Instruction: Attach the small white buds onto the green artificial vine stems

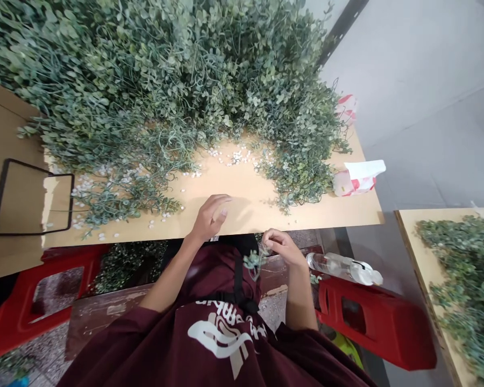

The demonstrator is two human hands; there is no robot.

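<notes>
My left hand (210,219) is just above the front edge of the wooden table (234,185), fingers stretched to the right and the thumb apart from them, with nothing visible between. Lower and to the right, my right hand (281,247) has its fingers closed on a small green artificial leaf sprig (255,262), which hangs over my lap. A large heap of artificial leaf stems (193,70) covers the back of the table. Small white plastic pieces (237,156) lie scattered on the wood, and more are at the left among a smaller bunch of stems (125,199).
A black wire frame (71,201) stands at the left. A red-and-white tissue pack (357,180) sits at the table's right edge. Below are red stools (379,317) and a clear bottle (339,267). Another table (421,258) with stems is at the right.
</notes>
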